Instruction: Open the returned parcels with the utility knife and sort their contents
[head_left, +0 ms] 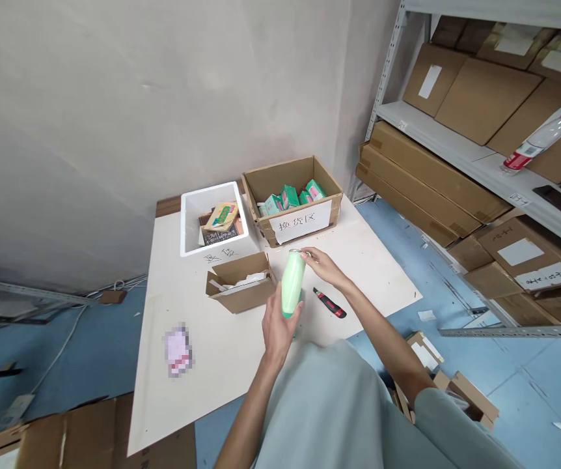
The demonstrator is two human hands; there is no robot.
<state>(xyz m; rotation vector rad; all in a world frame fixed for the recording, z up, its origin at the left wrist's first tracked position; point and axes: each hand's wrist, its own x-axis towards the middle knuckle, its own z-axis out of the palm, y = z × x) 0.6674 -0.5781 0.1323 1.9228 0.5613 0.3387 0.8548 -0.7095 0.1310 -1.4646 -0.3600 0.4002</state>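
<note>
My left hand (279, 326) wraps around the lower part of a light green bottle (292, 283), which stands nearly upright above the table. The bottle has a silvery rim at its top and a darker green base. My right hand (320, 264) pinches at the rim from the right. Just right of the bottle, a black and red utility knife (330, 303) lies on the table. Left of it stands a small open cardboard box (242, 301) with white paper inside.
On the white table (202, 404) stand a white foam box (185, 225) holding books and a cardboard carton (265, 231) holding green packs. A blurred pinkish item (178, 352) lies at the left. A metal shelf (461, 140) with boxes rises at the right.
</note>
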